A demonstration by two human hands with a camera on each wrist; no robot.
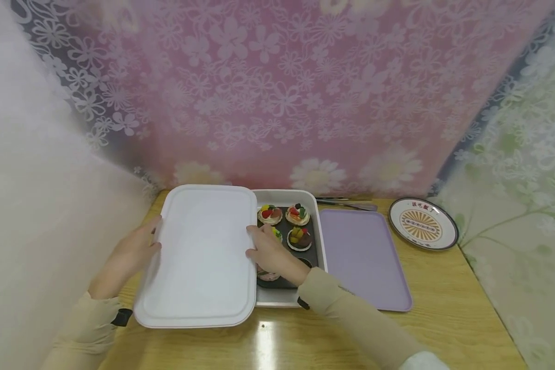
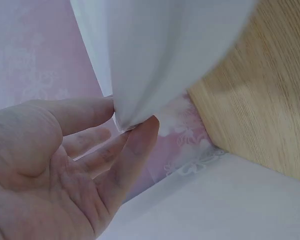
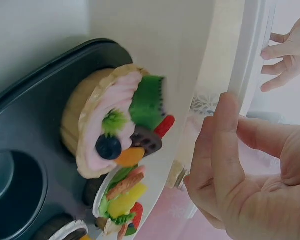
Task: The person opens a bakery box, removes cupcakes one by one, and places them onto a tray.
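Both hands hold a white rectangular lid (image 1: pixel 201 257) by its two long sides, up over the left part of the table. The left hand (image 1: pixel 127 257) pinches the left edge; in the left wrist view its thumb and fingertips (image 2: pixel 147 127) meet on the rim. My right hand (image 1: pixel 275 254) grips the opposite edge between thumb and fingers, above a pale box (image 1: pixel 322 252). Inside that box sits a dark muffin pan (image 1: pixel 282 283) with several decorated tarts. One, a pink-cream tart (image 3: pixel 107 115), shows a blueberry and green pieces on top. The lid hides the box's left part.
Right of the box lies a purple tray (image 1: pixel 363 252). A round plate (image 1: pixel 423 224) with an orange sunburst print stands at the back right. Behind the tray are thin-handled tools (image 1: pixel 353 206). Floral cloth (image 1: pixel 277 103) hangs at the back, with pale walls on either side.
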